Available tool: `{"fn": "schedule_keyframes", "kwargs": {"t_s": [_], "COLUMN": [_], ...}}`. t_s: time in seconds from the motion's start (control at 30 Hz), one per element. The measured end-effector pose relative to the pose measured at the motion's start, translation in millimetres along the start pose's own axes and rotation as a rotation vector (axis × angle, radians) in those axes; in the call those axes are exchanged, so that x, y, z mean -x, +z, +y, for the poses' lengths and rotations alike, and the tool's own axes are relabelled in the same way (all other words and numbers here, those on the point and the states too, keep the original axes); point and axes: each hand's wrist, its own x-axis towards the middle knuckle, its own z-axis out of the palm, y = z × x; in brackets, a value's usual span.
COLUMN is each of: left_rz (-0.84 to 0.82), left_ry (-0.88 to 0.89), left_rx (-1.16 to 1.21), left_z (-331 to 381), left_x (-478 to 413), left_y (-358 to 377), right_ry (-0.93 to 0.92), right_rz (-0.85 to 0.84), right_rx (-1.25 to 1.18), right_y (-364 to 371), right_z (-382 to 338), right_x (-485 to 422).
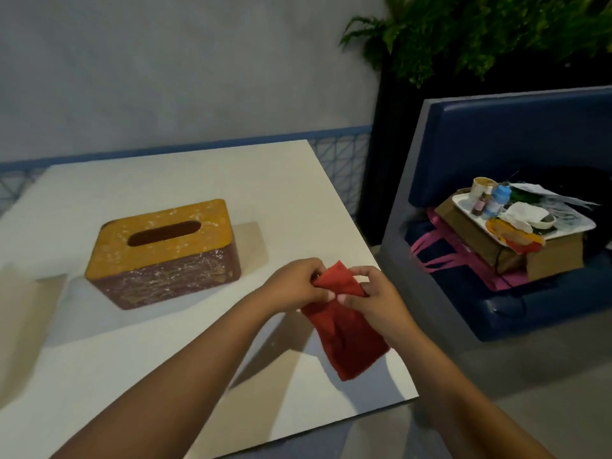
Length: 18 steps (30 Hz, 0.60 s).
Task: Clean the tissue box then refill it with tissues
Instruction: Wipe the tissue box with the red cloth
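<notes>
A tissue box [164, 253] with an orange lid, an oval slot and dark maroon sides stands on the white table [139, 342], left of centre. Pale specks and smears cover its lid and front. Its slot looks dark, with no tissue showing. To its right, above the table, both hands hold a red cloth [344, 332]. My left hand [294, 283] pinches the cloth's upper edge from the left. My right hand [374, 293] grips the same edge from the right. The rest of the cloth hangs down toward the table's right side.
A blue padded seat [516, 137] stands right of the table. On it a cardboard box [549, 256] carries a white tray [463, 202] with a cup, small bottles and crumpled paper, over a pink-handled bag. Green fern leaves [480, 31] hang behind. A grey wall runs along the back.
</notes>
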Motion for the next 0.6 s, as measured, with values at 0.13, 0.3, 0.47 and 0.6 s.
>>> {"fn": "schedule_keyframes", "kwargs": {"t_s": [0.13, 0.3, 0.47, 0.6], "left_rz": [0.078, 0.225, 0.343, 0.350], "left_ry": [-0.032, -0.088, -0.179, -0.242], "left_rx": [0.143, 0.323, 0.408, 0.501], "left_z": [0, 3, 10, 9], "left_x": [11, 32, 52, 71], "left_y": [-16, -35, -57, -76], "right_ry": [-0.121, -0.492, -0.920, -0.847], "right_rz": [0.009, 0.067, 0.188, 0.187], "right_rx": [0.008, 0.037, 0.298, 0.276], "right_y": [13, 43, 84, 113], "right_z": [-4, -4, -6, -23], "right_x": [-12, -7, 2, 1]}}
